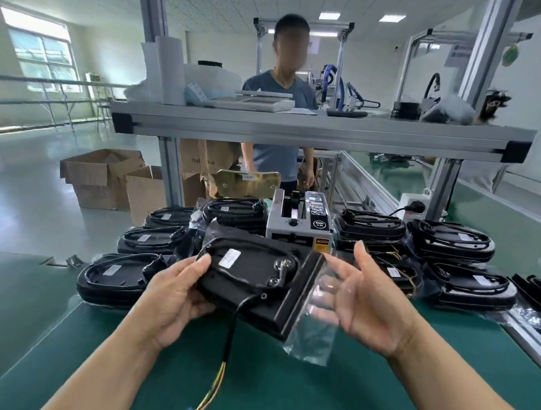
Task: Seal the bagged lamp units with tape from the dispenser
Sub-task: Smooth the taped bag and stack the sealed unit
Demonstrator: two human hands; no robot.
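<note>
A black lamp unit (252,276) in a clear plastic bag is held above the green table. My left hand (175,291) grips its left end, thumb on top. My right hand (361,299) lies open against the loose clear bag flap (313,334) at the unit's right end, fingers behind the plastic. A black cable with coloured wires (220,376) hangs from the unit. The grey tape dispenser (300,221) stands just behind the unit.
Stacks of bagged lamp units lie left (122,275) and right (450,241) of the dispenser. A metal shelf (321,128) crosses overhead. A person (276,161) stands behind the bench. Cardboard boxes (106,175) sit on the floor at left.
</note>
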